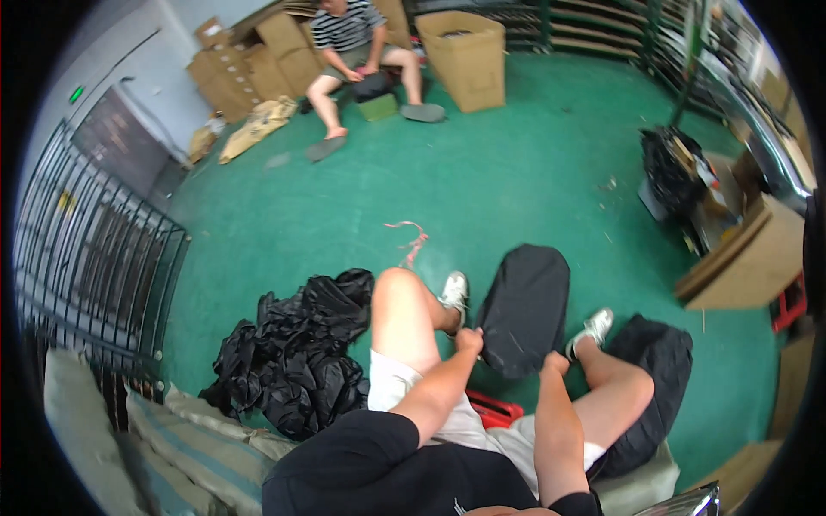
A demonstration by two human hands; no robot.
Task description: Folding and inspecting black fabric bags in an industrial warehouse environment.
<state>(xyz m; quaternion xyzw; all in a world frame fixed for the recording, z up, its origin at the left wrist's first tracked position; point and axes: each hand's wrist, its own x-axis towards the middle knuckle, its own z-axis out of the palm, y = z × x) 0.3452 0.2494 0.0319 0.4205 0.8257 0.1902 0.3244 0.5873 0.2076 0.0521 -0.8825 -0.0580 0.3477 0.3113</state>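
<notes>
Between my knees stands a plump, rounded black fabric bag (527, 301), its near end toward me. My left hand (469, 340) is closed at the bag's near left edge, and my right hand (556, 363) is closed at its near right edge. The fingertips of both are partly hidden, but each seems to pinch the black cloth. To the left of my legs lies a loose heap of crumpled black fabric (292, 361). Another filled black bag (658, 361) leans beside my right leg. Under the held bag's near end, something red (495, 411) shows between my thighs.
A pink string (415, 245) lies on the green floor (533, 185) ahead. Striped sacks (194, 443) and a metal rack (99, 249) stand at left. Cardboard (748, 258) and a black trash bag (675, 176) are at right. Farther off, a seated person (348, 34) handles something black near a large carton (469, 69).
</notes>
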